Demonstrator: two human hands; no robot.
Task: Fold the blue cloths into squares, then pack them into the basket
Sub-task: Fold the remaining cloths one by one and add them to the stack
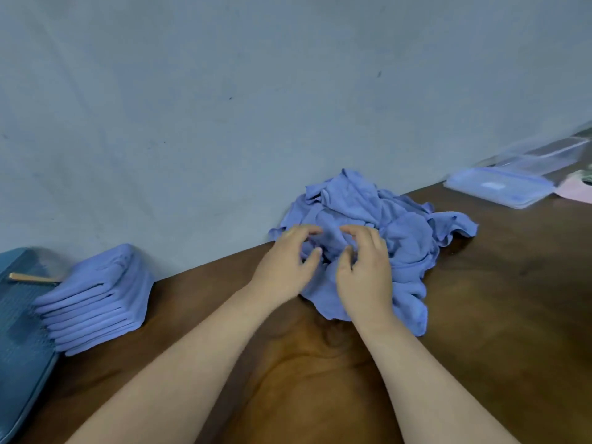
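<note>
Gripping loose cloths (407, 238) with both hands (285, 262) (365, 274) — folded stack (96, 302) beside basket (19, 347).

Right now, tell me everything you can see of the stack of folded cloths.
The stack of folded cloths is soft, periwinkle-blue fabric, several squares piled neatly with layered edges facing you. It rests flat on the brown table near the wall, right beside the teal basket. Neither the left hand nor the right hand touches it; both are at the crumpled pile.

Wooden table (496, 299): crumpled cloth heap (407, 238), folded stack (96, 299), basket (19, 347), plastic container (499, 187).
</note>
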